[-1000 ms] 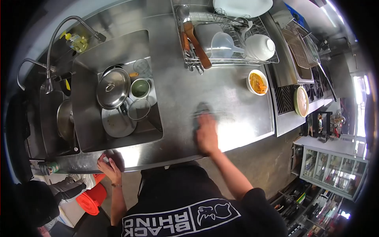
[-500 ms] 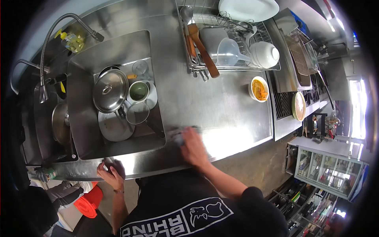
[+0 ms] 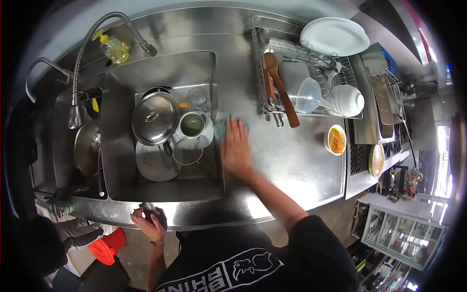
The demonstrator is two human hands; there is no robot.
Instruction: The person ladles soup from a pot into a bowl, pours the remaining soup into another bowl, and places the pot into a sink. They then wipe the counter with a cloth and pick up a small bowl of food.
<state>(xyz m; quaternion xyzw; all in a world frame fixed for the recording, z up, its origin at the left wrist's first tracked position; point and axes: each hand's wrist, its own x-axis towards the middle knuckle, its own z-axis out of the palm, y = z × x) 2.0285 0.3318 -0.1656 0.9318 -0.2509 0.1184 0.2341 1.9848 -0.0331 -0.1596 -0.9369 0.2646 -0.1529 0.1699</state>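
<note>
My right hand point(image 3: 236, 151) presses a greyish cloth point(image 3: 229, 128) flat on the steel counter point(image 3: 287, 163), just right of the sink. Its fingers point toward the back, and the cloth shows at both sides of them. At the sink's front rim, my left hand point(image 3: 148, 223) rests with curled, parted fingers and nothing visible in it. The sink basin point(image 3: 121, 97) holds a lidded pan point(image 3: 155, 118), a green-lined cup point(image 3: 192, 124), a strainer point(image 3: 188, 151), a white plate point(image 3: 156, 163) and a clear glass point(image 3: 197, 96).
A wire dish rack point(image 3: 311, 115) with bowls and wooden utensils stands at the back right. Near the counter's right edge is a bowl of orange food point(image 3: 335, 140). A faucet point(image 3: 75, 117) and soap bottle point(image 3: 116, 50) are at the left. Someone's legs point(image 3: 80, 233) show at lower left.
My right hand and the cloth have moved back along the counter, away from its front edge. My left hand stays at the front rim. The whole view has shifted slightly.
</note>
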